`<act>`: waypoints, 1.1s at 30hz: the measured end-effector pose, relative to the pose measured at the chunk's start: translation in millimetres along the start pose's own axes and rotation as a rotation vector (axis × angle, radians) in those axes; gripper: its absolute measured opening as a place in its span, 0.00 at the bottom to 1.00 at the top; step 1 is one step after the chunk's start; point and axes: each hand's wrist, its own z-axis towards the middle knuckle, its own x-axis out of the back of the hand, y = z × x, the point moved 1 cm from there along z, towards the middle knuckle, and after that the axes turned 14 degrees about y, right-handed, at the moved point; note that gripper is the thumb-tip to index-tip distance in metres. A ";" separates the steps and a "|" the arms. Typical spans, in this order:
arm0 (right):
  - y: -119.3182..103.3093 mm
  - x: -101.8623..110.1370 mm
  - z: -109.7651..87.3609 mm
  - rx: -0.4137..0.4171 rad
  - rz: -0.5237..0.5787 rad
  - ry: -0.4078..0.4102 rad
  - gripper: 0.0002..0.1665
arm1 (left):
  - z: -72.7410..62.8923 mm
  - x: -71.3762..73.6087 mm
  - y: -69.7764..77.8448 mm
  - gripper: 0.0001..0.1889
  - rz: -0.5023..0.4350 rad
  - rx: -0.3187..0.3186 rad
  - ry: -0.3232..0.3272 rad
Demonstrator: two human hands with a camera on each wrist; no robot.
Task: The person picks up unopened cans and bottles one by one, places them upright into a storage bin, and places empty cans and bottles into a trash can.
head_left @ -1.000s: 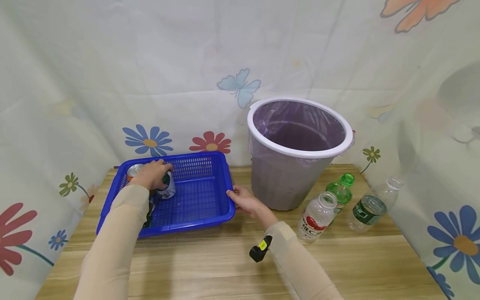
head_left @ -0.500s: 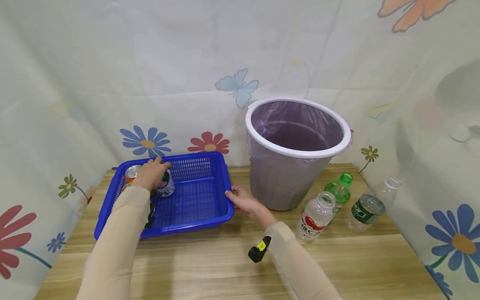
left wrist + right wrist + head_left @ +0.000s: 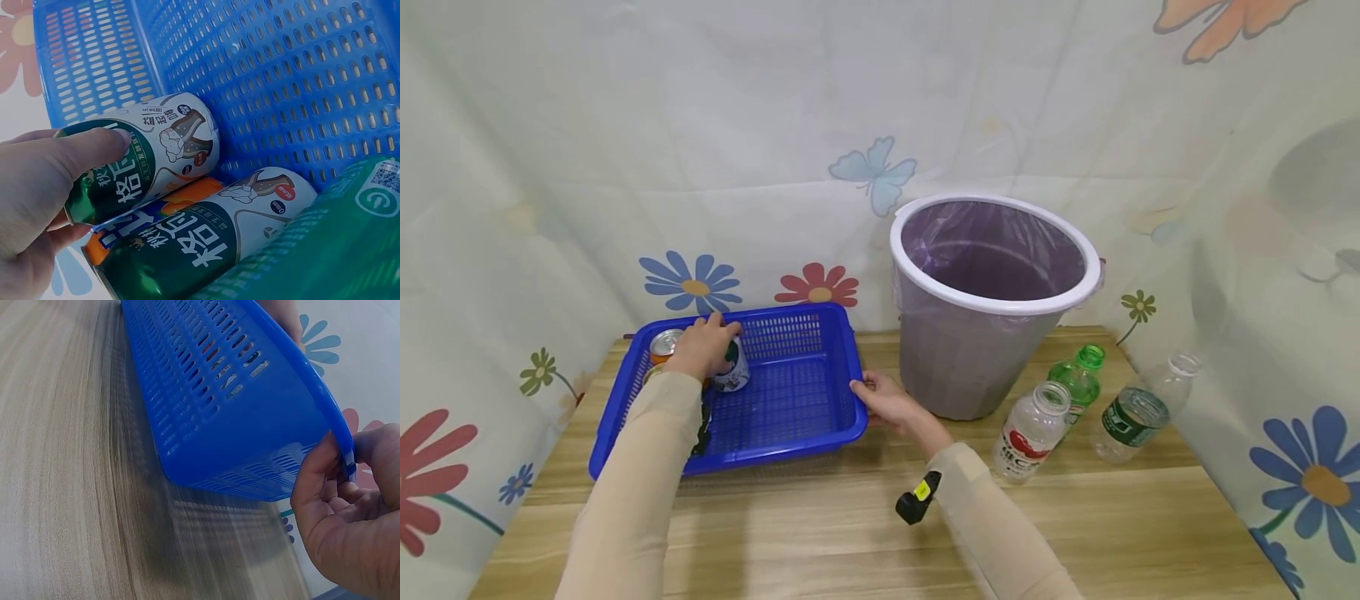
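A blue plastic basket [image 3: 790, 408] with slotted sides stands on the left of the table. Inside it, my left hand [image 3: 702, 348] grips a green and white drink can [image 3: 734, 375], thumb along its label in the left wrist view. Beside that can lie a second green and white can [image 3: 206, 231], an orange and blue can [image 3: 187, 194] partly beneath, and a green printed wrapper or packet [image 3: 337, 231]. An orange can with a silver top [image 3: 666, 343] shows at the basket's back left. My right hand [image 3: 889, 400] pinches the basket's right rim between thumb and fingers.
A grey bin [image 3: 970, 367] with a white rim and purple liner stands right of the basket. Near it are a clear bottle with a red label [image 3: 1022, 446], a green bottle [image 3: 1078, 379] and another clear bottle [image 3: 1138, 412]. Patterned cloth [image 3: 760, 167] hangs behind the wood-look table [image 3: 820, 533].
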 end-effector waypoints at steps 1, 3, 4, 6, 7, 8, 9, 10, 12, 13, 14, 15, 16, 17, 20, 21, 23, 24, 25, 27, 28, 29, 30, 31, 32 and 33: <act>-0.1 -0.1 -0.1 0.000 0.000 0.000 0.19 | -0.3 -0.1 -0.1 0.30 -0.004 0.005 -0.002; -0.3 -0.4 -0.3 -0.003 0.000 0.002 0.19 | -0.8 0.1 -0.1 0.30 -0.008 0.010 -0.003; -0.6 -0.4 -0.6 -0.006 0.001 0.005 0.19 | -0.9 -0.1 0.1 0.30 -0.009 0.009 -0.002; -1.3 -0.6 -1.0 -0.010 0.001 0.008 0.18 | -1.3 0.2 0.6 0.30 -0.012 0.008 0.002; -1.8 -0.5 -1.3 -0.009 -0.003 0.009 0.18 | -1.6 0.2 0.6 0.30 -0.013 0.011 0.001; -2.1 -0.4 -1.4 -0.009 -0.005 0.009 0.18 | -2.0 0.4 0.9 0.30 -0.015 0.012 0.000; -2.2 -0.3 -1.5 -0.010 -0.007 0.008 0.18 | -2.7 0.7 1.3 0.30 -0.017 0.011 0.000; -2.3 -0.2 -1.3 -0.011 -0.009 0.008 0.18 | -3.4 1.1 1.6 0.31 -0.019 0.012 -0.001; -2.1 0.3 -1.0 -0.010 -0.013 0.004 0.18 | -4.6 1.8 2.0 0.31 -0.023 0.014 -0.006; -1.9 0.5 -0.8 -0.008 -0.017 0.004 0.17 | -5.2 2.2 2.1 0.32 -0.026 0.014 -0.008; -1.3 0.8 -0.3 -0.007 -0.018 0.003 0.17 | -5.8 2.6 2.2 0.32 -0.029 0.014 -0.010; -1.1 1.0 -0.1 -0.005 -0.020 0.003 0.17 | -6.6 2.9 2.4 0.33 -0.034 0.015 -0.013; -0.7 1.2 0.1 -0.004 -0.022 0.005 0.17 | -7.2 3.4 2.3 0.33 -0.043 0.019 -0.015; -0.5 1.3 0.0 -0.003 -0.027 0.007 0.17 | -8.0 3.8 2.3 0.33 -0.051 0.020 -0.017; 0.3 1.4 -0.1 0.007 -0.042 0.016 0.17 | -10.9 6.0 2.4 0.34 -0.078 0.024 -0.018; 0.2 1.4 -0.7 0.006 -0.046 0.021 0.17 | -11.8 6.6 2.3 0.34 -0.087 0.022 -0.017; 0.3 1.3 -1.7 0.009 -0.056 0.030 0.17 | -13.5 7.9 2.2 0.34 -0.091 0.010 -0.011; 0.1 1.4 -2.4 0.014 -0.061 0.034 0.17 | -14.2 8.4 2.0 0.34 -0.091 0.003 -0.009; 0.1 1.4 -2.9 0.019 -0.067 0.040 0.17 | -14.8 9.1 1.9 0.34 -0.090 -0.002 -0.005; -0.5 1.9 -4.7 0.022 -0.087 0.054 0.17 | -15.4 9.7 1.2 0.34 -0.083 -0.017 0.000; -0.6 2.1 -5.6 0.027 -0.101 0.062 0.17 | -15.8 10.4 1.0 0.33 -0.076 -0.025 0.005; -0.4 2.3 -6.1 0.034 -0.115 0.071 0.18 | -16.3 11.3 0.6 0.33 -0.071 -0.032 0.011; -0.5 2.5 -6.8 0.041 -0.127 0.080 0.18 | -16.6 12.2 0.4 0.33 -0.063 -0.042 0.019; -0.4 2.9 -7.3 0.045 -0.135 0.089 0.18 | -17.2 13.4 0.3 0.32 -0.056 -0.049 0.027; -0.7 3.4 -8.0 0.051 -0.146 0.094 0.19 | -17.6 14.5 0.5 0.32 -0.052 -0.056 0.035; -1.0 3.7 -8.7 0.060 -0.150 0.100 0.20 | -18.0 15.8 0.8 0.31 -0.046 -0.062 0.044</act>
